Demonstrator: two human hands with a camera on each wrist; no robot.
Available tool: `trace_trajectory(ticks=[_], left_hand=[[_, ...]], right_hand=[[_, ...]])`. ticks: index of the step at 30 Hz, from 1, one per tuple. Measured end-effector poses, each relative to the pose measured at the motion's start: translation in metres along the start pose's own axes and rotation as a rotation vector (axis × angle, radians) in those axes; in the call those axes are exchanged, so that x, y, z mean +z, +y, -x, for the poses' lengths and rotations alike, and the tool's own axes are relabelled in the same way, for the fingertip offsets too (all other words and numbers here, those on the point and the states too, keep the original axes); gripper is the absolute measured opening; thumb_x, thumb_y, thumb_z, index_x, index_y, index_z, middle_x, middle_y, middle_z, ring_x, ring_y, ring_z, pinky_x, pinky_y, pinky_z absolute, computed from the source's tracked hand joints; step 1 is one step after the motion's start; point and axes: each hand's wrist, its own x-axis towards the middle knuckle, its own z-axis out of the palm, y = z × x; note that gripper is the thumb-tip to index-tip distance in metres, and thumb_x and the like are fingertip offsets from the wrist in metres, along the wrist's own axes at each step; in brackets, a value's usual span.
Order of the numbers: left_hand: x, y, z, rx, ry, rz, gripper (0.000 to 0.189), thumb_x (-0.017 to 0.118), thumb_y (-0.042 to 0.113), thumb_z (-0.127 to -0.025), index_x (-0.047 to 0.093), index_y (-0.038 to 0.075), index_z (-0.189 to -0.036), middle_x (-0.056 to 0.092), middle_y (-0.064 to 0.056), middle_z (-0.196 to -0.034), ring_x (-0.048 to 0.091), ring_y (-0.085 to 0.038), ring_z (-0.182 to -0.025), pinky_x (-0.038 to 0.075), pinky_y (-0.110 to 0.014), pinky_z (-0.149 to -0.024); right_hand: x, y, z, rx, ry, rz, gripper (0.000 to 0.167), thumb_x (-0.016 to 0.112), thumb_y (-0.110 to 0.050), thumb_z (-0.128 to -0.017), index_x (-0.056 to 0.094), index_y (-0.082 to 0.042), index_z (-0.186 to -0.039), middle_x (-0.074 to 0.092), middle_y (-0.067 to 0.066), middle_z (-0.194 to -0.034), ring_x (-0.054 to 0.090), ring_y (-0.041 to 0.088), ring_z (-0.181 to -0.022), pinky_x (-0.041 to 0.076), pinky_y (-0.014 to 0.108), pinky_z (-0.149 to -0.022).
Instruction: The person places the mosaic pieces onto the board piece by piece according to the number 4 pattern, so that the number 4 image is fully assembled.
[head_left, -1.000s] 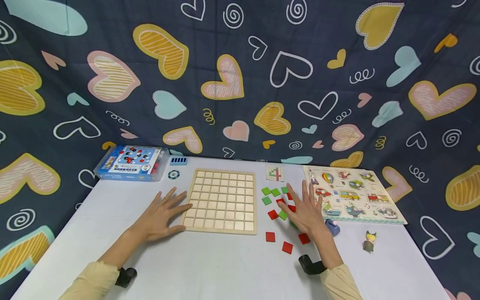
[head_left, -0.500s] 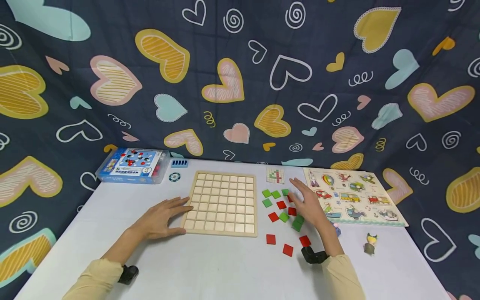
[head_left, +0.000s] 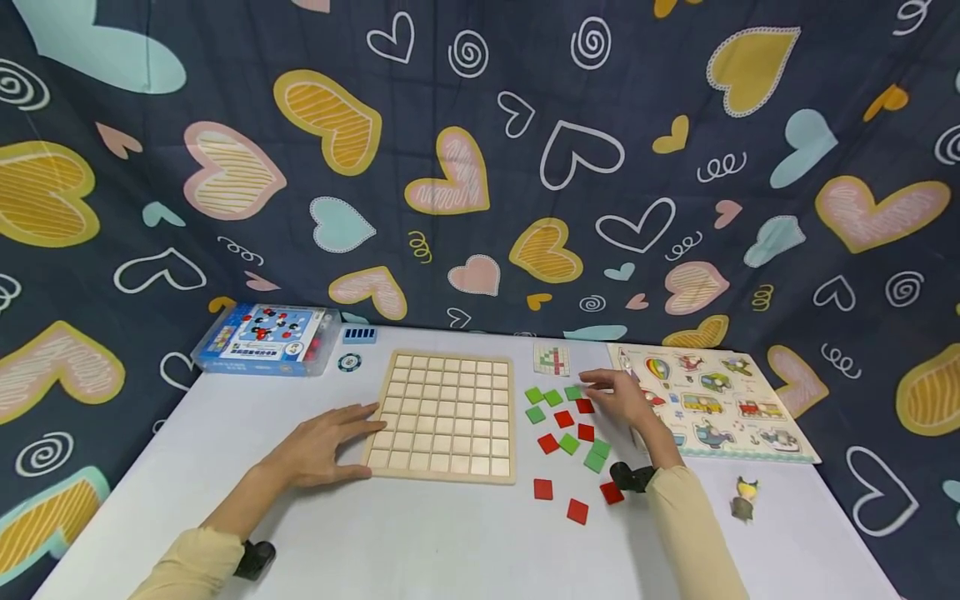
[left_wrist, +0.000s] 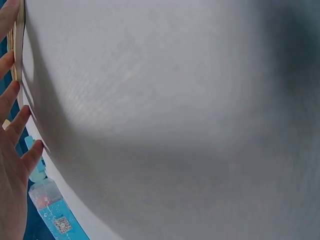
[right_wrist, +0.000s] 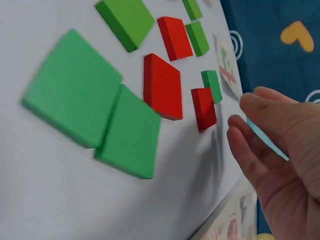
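Note:
My left hand [head_left: 318,446] rests at the left edge of a pale wooden grid board [head_left: 442,477], its fingers reaching forward and a fingertip or two at the frame. In the left wrist view those fingers [left_wrist: 11,92] lie spread along the board's side. My right hand [head_left: 621,398] hovers just right of loose square tiles, fingers slightly bent with nothing between them. Closest to its fingertips are a green tile [head_left: 573,392] and a red tile [head_left: 585,406]. In the right wrist view, two green tiles [right_wrist: 132,137] touch side by side, and more red and green ones lie beyond.
A small printed card [head_left: 552,360] lies behind the tiles. To the right are a picture puzzle board [head_left: 712,408] with vehicles and a small figurine [head_left: 743,500]. Back left stand a clear plastic box [head_left: 262,342], a round chip [head_left: 349,362] and a blue slotted piece [head_left: 360,335].
My right hand has drawn its spread fingers together and moved off the tiles to the right, uncovering several of them. The left hand stays at the board, its fingers closer together.

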Motion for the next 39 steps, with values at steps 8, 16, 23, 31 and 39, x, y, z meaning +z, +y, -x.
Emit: trace_trajectory(ticks=[8,16,23,31,39], left_hand=[[0.0,0.001,0.0,-0.013,-0.021,0.015,0.07,0.065,0.065,-0.077,0.058,0.023,-0.133,0.045,-0.007,-0.146,0.044,-0.034,-0.13,0.042,-0.056,-0.099],[0.003,0.002,0.003,-0.013,-0.027,0.02,0.07,0.063,0.066,-0.078,0.058,0.023,-0.132,0.045,-0.007,-0.146,0.043,-0.035,-0.131,0.042,-0.057,-0.099],[0.004,0.002,0.002,-0.022,-0.025,0.012,0.07,0.062,0.067,-0.078,0.058,0.024,-0.132,0.045,-0.006,-0.146,0.043,-0.034,-0.131,0.042,-0.056,-0.099],[0.003,0.001,0.003,-0.02,-0.021,0.007,0.069,0.063,0.066,-0.078,0.058,0.024,-0.133,0.044,-0.006,-0.147,0.042,-0.033,-0.132,0.041,-0.055,-0.101],[0.004,0.001,0.003,-0.026,-0.026,0.013,0.07,0.063,0.066,-0.079,0.057,0.023,-0.133,0.043,-0.006,-0.148,0.041,-0.033,-0.133,0.038,-0.055,-0.103]], right_hand=[[-0.002,0.009,-0.014,0.071,-0.087,-0.103,0.028,0.063,0.002,-0.09,0.063,0.006,-0.118,0.067,0.02,-0.111,0.064,0.031,-0.1,0.054,0.04,-0.088],[0.001,0.012,-0.017,0.103,-0.116,-0.199,0.027,0.065,0.004,-0.087,0.064,0.008,-0.114,0.069,0.02,-0.104,0.066,0.027,-0.093,0.055,0.031,-0.08],[0.001,0.011,-0.021,0.12,-0.118,-0.227,0.027,0.065,0.003,-0.088,0.065,0.007,-0.115,0.069,0.018,-0.105,0.066,0.026,-0.094,0.055,0.031,-0.083],[0.001,0.013,-0.022,0.108,-0.123,-0.279,0.028,0.064,0.003,-0.088,0.063,0.01,-0.116,0.068,0.022,-0.106,0.066,0.027,-0.094,0.056,0.028,-0.081],[0.004,0.011,-0.024,0.131,-0.115,-0.238,0.03,0.066,0.002,-0.087,0.063,0.007,-0.116,0.069,0.019,-0.107,0.065,0.023,-0.092,0.055,0.025,-0.079]])
